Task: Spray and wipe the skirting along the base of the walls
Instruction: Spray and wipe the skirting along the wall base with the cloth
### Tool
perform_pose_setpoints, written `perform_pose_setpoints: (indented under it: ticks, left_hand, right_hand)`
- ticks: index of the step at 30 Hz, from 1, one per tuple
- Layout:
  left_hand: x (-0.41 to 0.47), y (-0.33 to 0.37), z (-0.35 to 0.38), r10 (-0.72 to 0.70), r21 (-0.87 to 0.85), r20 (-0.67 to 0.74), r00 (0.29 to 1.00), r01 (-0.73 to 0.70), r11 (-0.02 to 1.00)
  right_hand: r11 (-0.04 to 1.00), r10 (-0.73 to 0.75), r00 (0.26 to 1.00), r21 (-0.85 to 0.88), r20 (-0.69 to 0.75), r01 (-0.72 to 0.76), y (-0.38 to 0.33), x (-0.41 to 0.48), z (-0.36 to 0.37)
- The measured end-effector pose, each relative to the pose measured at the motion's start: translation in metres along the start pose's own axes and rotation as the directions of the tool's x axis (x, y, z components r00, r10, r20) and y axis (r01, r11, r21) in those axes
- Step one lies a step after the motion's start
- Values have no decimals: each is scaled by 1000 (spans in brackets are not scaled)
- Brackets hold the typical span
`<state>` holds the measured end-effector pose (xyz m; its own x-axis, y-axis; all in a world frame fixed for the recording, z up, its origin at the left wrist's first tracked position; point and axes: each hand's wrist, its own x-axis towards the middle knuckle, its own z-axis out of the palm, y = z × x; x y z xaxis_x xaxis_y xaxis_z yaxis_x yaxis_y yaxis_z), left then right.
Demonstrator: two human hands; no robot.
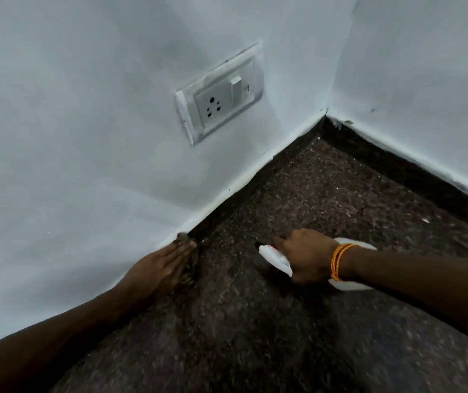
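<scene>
A dark skirting (258, 177) runs along the base of the left white wall to the corner, and another stretch (414, 168) runs along the right wall. My left hand (162, 268) lies flat against the left skirting, pressing a dark brownish cloth (189, 275) on it; most of the cloth is hidden under the fingers. My right hand (303, 256) grips a white spray bottle (274, 258) held low over the floor, its dark nozzle pointing left toward the skirting. An orange thread band sits on the right wrist.
A white socket and switch plate (218, 95) is set in the left wall above the skirting. The floor (326, 194) is dark speckled stone. The two walls meet at a corner (325, 114) at the upper right.
</scene>
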<state>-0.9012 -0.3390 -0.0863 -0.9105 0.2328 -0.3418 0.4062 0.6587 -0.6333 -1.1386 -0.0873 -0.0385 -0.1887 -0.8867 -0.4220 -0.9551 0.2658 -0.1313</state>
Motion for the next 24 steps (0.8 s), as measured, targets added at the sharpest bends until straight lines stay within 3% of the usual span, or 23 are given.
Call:
perform_pose_setpoints:
  ticks: [3, 5, 8, 11, 16, 20, 24]
  left_hand:
    - [-32, 12, 2, -64, -59, 54, 997, 67, 996]
    - [-8, 4, 2, -32, -75, 109, 994, 41, 996]
    - [66, -13, -3, -11, 67, -131, 991, 20, 998]
    - [113, -34, -12, -41, -117, -121, 992, 27, 993]
    - [63, -10, 6, 10, 99, -279, 960, 18, 995]
    - [4, 8, 19, 0, -76, -124, 992, -10, 997]
    - [8, 8, 26, -7, -72, -125, 992, -2, 997]
  right_hand:
    - [1000, -9, 1000, -12, 18, 9, 2, -4, 5]
    - [1000, 10, 999, 6, 36, -10, 5, -4, 1]
    - [1000, 27, 999, 10, 32, -27, 5, -4, 2]
    - [999, 47, 999, 22, 23, -48, 5, -3, 2]
    - [998, 56, 998, 4, -37, -56, 3, 0, -2]
    - [999, 40, 998, 18, -37, -40, 1, 6, -3]
    - [998, 53, 995, 41, -80, -50, -1, 16, -7]
